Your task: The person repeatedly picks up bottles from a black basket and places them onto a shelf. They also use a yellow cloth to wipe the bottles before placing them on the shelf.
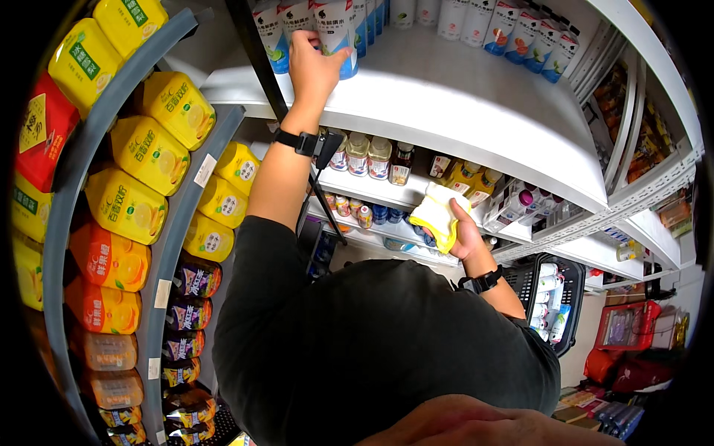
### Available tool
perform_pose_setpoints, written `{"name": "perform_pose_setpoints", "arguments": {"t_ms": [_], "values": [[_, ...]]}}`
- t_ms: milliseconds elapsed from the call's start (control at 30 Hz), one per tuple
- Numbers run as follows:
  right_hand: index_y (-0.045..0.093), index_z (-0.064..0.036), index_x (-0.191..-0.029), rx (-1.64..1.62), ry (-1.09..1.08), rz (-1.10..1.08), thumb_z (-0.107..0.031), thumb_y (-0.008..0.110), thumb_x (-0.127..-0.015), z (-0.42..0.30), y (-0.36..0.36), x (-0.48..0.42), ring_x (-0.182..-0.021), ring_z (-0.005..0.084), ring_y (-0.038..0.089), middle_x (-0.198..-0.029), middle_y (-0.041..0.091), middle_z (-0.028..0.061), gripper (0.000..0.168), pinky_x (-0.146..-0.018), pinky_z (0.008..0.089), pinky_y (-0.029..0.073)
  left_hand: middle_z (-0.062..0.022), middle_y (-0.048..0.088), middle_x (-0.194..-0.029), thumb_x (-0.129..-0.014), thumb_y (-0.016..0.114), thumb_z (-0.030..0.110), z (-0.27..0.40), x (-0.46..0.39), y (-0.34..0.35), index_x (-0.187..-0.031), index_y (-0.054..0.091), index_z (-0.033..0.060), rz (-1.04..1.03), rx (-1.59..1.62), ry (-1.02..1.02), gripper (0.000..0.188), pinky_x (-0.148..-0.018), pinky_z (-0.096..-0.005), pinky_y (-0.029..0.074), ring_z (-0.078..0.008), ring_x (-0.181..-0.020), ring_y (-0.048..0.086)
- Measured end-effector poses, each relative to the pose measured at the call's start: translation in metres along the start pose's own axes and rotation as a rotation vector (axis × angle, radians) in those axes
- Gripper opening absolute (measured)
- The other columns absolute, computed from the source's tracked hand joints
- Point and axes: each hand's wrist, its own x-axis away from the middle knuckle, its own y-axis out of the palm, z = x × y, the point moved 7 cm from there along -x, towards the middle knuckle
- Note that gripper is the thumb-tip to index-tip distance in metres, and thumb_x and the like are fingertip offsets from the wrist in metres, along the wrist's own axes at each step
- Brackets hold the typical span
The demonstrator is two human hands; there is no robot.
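Observation:
On the upper white shelf (446, 95), my left hand (318, 64) grips a white and blue drink bottle (337, 33) by its side, at the shelf's left front. Similar bottles stand beside and behind it. My right hand (466, 231) holds a folded white cloth with a yellow edge (440, 212), lower down, in front of the lower shelves. More bottles with white and blue labels (524, 39) line the back right of the upper shelf.
A black post (259, 61) rises left of the shelf. Yellow drink bottles (150, 148) fill the racks at left. Glass and plastic bottles (368, 156) stand on the shelf below. A black basket (577, 312) holding several bottles is at right, near a red crate (625, 326).

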Motion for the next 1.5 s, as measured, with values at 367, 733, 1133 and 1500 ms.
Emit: {"name": "perform_pose_setpoints", "arguments": {"t_ms": [367, 733, 1133, 1500], "values": [[0.048, -0.008, -0.145, 0.031, -0.007, 0.016, -0.045, 0.055, -0.102, 0.010, -0.001, 0.005, -0.125, 0.0366, 0.060, -0.138, 0.059, 0.0147, 0.057, -0.096, 0.0532, 0.056, -0.0207, 0.060, -0.111, -0.068, 0.092, 0.025, 0.005, -0.007, 0.009, -0.112, 0.048, -0.0007, 0.031, -0.113, 0.004, 0.066, -0.089, -0.0460, 0.050, -0.0390, -0.105, 0.060], [0.045, -0.009, -0.147, -0.005, -0.056, 0.035, -0.045, 0.055, -0.102, 0.007, -0.002, 0.016, -0.124, 0.0374, 0.060, -0.138, 0.060, 0.0148, 0.058, -0.093, 0.0542, 0.057, -0.0104, 0.059, -0.114, -0.076, 0.088, 0.010, 0.019, 0.058, -0.013, -0.125, 0.051, 0.0012, -0.202, 0.476, -0.091, 0.062, -0.083, -0.0308, 0.055, -0.0180, -0.099, 0.062], [0.048, -0.005, -0.145, -0.155, -0.142, 0.212, -0.035, 0.059, -0.102, 0.024, -0.047, 0.062, -0.125, 0.0334, 0.060, -0.138, 0.061, 0.0136, 0.054, -0.108, 0.0494, 0.047, -0.0001, 0.063, -0.099, -0.099, 0.066, 0.015, -0.103, 0.356, -0.011, -0.114, 0.061, 0.0063, -0.891, 0.690, -0.987, 0.018, -0.076, -0.0225, 0.052, -0.0072, -0.083, 0.059], [0.047, -0.001, -0.144, -0.322, -0.570, 0.407, -0.034, 0.056, -0.103, 0.023, -0.109, 0.175, -0.121, 0.0330, 0.063, -0.136, 0.062, 0.0154, 0.053, -0.107, 0.0471, 0.050, -0.0011, 0.063, -0.092, -0.098, 0.067, 0.014, -0.039, 0.387, 0.130, -0.112, 0.059, 0.0028, -1.436, 0.671, -0.820, 0.019, -0.071, -0.0220, 0.048, -0.0072, -0.078, 0.056]]}}
